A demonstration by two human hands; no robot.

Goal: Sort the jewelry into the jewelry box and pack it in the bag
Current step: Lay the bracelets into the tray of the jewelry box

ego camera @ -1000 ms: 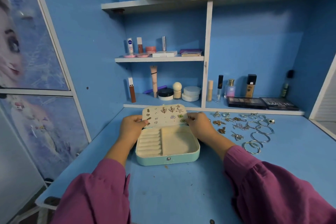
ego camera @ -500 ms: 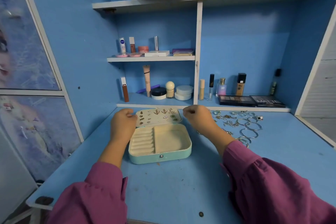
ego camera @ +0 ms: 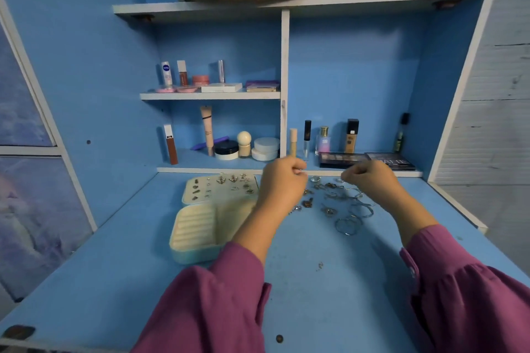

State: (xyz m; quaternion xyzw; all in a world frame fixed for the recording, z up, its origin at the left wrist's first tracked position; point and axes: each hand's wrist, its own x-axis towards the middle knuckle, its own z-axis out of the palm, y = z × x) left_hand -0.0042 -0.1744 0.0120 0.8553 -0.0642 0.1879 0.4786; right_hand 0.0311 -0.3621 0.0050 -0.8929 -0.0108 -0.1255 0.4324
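The open jewelry box (ego camera: 206,226) sits left, its lid already studded with earrings. Loose jewelry (ego camera: 338,203) lies just right. Above it hover the left hand (ego camera: 282,183) and right hand (ego camera: 370,180), apart, fingers curled; whether either pinches anything, I cannot tell.

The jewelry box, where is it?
In the head view the open jewelry box sits on the blue desk, left of the left hand and the loose jewelry.
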